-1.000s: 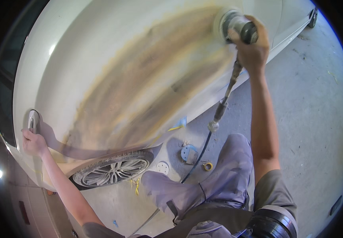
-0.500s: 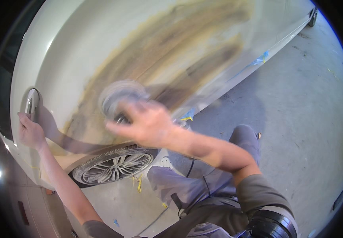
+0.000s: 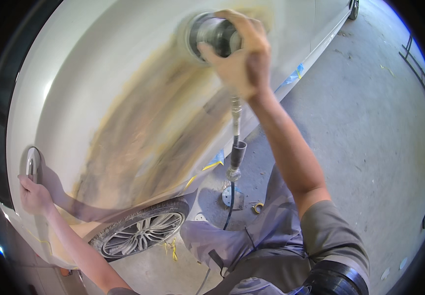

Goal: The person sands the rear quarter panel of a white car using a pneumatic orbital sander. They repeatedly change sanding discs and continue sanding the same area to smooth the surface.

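My right hand grips a round power sander against the upper part of a white car's side panel, with a hose hanging below it. The panel carries long sanded patches of brown, grey and yellow, partly hidden under the sander. At the left, my left hand is closed on the silver door handle, fingers curled at its lower end.
Below are a wheel, my bent legs, a sanding disc, a tape roll and yellow tape scraps. Blue masking hangs on the lower edge. A dark metal frame lies at the right.
The sander in my right hand swept down and left toward the wheel, then back up to the upper panel, left of where it began. My left hand stayed at the handle.
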### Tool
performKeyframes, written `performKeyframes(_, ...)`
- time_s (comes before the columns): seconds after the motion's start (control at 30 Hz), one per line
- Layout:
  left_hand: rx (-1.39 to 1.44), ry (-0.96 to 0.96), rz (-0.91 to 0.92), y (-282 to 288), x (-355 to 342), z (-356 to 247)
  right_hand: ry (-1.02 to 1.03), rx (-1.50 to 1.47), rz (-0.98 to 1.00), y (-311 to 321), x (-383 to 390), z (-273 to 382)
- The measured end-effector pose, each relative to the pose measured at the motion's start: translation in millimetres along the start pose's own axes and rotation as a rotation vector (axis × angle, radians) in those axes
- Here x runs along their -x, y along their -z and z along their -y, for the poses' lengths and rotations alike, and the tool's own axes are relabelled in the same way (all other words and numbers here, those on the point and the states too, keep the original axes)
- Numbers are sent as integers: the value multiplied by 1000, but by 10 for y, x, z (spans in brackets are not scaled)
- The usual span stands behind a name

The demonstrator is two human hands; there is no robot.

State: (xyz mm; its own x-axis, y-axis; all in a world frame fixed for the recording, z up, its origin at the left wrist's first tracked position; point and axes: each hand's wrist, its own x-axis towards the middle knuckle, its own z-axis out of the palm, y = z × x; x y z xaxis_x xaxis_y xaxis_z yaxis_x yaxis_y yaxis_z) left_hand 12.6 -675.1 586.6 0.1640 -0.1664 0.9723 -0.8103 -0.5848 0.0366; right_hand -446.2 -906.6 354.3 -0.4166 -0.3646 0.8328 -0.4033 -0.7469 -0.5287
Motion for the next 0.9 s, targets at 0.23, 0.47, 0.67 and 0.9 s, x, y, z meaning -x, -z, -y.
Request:
performKeyframes(0.23,-12,31,-14,-42,-8,56,-250,-4,-58,205,387,-42)
performKeyframes(0.47,-91,-13,-41,-68,-36,183,-81,-44,-78,184,-39,-373)
performKeyframes(0.67,-50,37,-34,-92,-33,172,-96,-65,-48,307,432,-458)
performKeyframes(0.9,-100,17,-26,-78,-46,170,-389,-145,-30,247,-382,-453)
